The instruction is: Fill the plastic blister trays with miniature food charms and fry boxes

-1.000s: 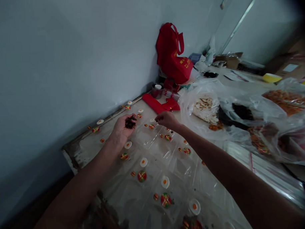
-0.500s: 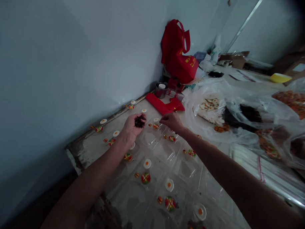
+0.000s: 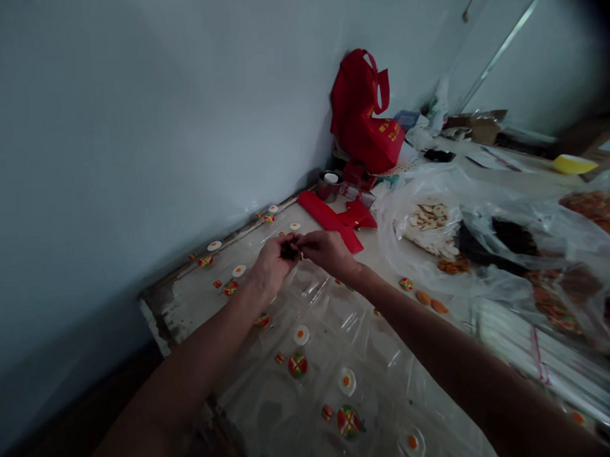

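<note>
My left hand [image 3: 272,263] is cupped around a clump of small dark brown pieces [image 3: 288,250], too small to name. The fingers of my right hand [image 3: 330,250] are pinched together and meet the clump; whatever is between them is hidden. Beneath both hands, clear plastic packaging [image 3: 270,383] covers the table. On it lie small groups of miniature foods: a fried egg [image 3: 301,334], a round red-and-green piece [image 3: 298,365] and a tiny burger [image 3: 327,412] in each full group. My forearms cover some of them.
Right of my hands sits an open plastic bag [image 3: 395,242] of white pieces [image 3: 429,217]. Black and orange pieces fill bags farther right. A stack of clear sleeves [image 3: 509,341] lies in front. Red cloth [image 3: 329,217], a cup [image 3: 329,187] and a red bag [image 3: 364,120] stand near the wall.
My right hand has moved left, from above the packaging to the dark clump in my left hand. The whole view has shifted slightly.
</note>
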`<state>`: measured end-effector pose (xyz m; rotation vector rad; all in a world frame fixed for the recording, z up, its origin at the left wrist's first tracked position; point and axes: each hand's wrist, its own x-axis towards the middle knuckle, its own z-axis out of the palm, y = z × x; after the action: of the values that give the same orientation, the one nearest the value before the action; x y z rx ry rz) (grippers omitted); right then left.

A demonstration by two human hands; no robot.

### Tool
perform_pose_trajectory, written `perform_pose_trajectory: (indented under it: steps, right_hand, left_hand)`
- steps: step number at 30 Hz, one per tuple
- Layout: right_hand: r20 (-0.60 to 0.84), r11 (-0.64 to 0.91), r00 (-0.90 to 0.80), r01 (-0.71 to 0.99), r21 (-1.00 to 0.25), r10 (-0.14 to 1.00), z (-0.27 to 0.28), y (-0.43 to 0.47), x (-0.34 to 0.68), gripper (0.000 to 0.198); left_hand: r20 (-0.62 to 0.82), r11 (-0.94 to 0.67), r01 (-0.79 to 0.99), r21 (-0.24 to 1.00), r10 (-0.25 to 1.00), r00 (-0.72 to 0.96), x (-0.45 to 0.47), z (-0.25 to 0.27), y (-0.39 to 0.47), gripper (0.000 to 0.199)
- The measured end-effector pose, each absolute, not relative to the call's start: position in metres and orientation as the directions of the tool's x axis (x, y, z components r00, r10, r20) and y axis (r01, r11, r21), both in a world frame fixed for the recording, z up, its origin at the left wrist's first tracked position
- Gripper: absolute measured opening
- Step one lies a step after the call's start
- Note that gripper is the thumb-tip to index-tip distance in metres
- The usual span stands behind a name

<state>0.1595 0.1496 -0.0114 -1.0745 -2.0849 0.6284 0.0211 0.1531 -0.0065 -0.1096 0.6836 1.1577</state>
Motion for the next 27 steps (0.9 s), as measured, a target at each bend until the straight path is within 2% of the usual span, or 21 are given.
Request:
perform_pose_trajectory:
  steps: [3, 5, 6, 8, 11, 15, 18, 20, 23, 27]
  right_hand:
    - [0.330, 0.392, -0.230, 0.321, -0.862, 0.915, -0.024, 0.155, 0.155, 0.017]
    - [0.304, 0.330, -0.134, 0.276, -0.903, 0.943, -0.027, 0.159, 0.158, 0.019]
    - [0.297, 0.315, -0.105, 0.315, -0.895, 0.949, -0.028, 0.160, 0.161, 0.019]
    - [0.272, 0.295, -0.119, 0.468, -0.833, 0.955, -0.026, 0.159, 0.168, 0.015]
    - [0.178, 0.376, -0.349, 0.662, -0.648, 0.920, -0.024, 0.152, 0.171, 0.012]
    - [0.071, 0.614, -0.625, 0.730, -0.300, 0.778, -0.026, 0.135, 0.156, 0.023]
    - [-0.003, 0.621, -0.626, 0.775, -0.118, 0.780, -0.028, 0.126, 0.144, 0.021]
    - [0.003, 0.562, -0.564, 0.823, -0.086, 0.826, -0.029, 0.122, 0.142, 0.022]
    - [0.037, 0.475, -0.474, 0.873, -0.109, 0.880, -0.030, 0.120, 0.144, 0.024]
    - [-0.003, 0.523, -0.526, 0.846, -0.103, 0.850, -0.035, 0.123, 0.145, 0.020]
  left_hand:
    - [-0.522, 0.374, -0.895, 0.242, 0.828, 0.205, 0.023, -0.001, 0.156, 0.022]
    - [-0.531, 0.378, -0.897, 0.227, 0.821, 0.211, 0.019, 0.001, 0.159, 0.022]
    - [-0.542, 0.383, -0.896, 0.224, 0.813, 0.212, 0.014, 0.001, 0.161, 0.022]
    - [-0.569, 0.371, -0.898, 0.239, 0.802, 0.180, 0.002, 0.004, 0.165, 0.020]
    - [-0.577, 0.306, -0.911, 0.276, 0.811, 0.097, -0.021, 0.009, 0.166, 0.018]
    - [-0.561, 0.248, -0.945, 0.212, 0.823, 0.090, -0.043, 0.016, 0.159, 0.018]
    - [-0.573, 0.235, -0.949, 0.211, 0.816, 0.074, -0.051, 0.016, 0.155, 0.017]
    - [-0.587, 0.223, -0.949, 0.224, 0.808, 0.052, -0.056, 0.013, 0.155, 0.016]
    - [-0.597, 0.207, -0.948, 0.240, 0.802, 0.024, -0.062, 0.011, 0.158, 0.014]
    - [-0.598, 0.185, -0.947, 0.263, 0.802, -0.010, -0.066, 0.009, 0.163, 0.013]
